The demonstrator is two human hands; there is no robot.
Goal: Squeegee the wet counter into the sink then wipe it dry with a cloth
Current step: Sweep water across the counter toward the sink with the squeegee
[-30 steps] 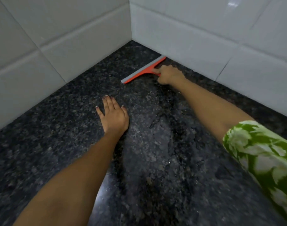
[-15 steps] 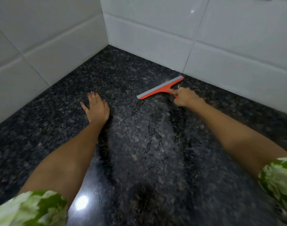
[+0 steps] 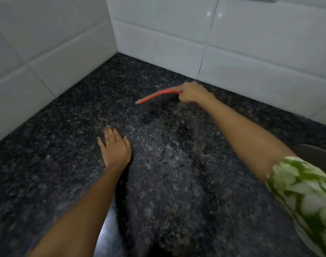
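My right hand grips the handle of an orange squeegee, whose blade points left, seen edge-on low over the dark speckled granite counter. A wet film with streaks spreads over the counter from below the blade toward me. My left hand lies flat on the counter, fingers together, left of the wet patch. No cloth shows in this view.
White tiled walls meet in a corner at the back and close the counter on the left and far sides. A grey curved edge, perhaps the sink's rim, peeks in at the right behind my sleeve.
My right hand has pulled the squeegee away from the back wall toward me and tilted it, so the blade now appears edge-on. The left hand stays flat on the counter.
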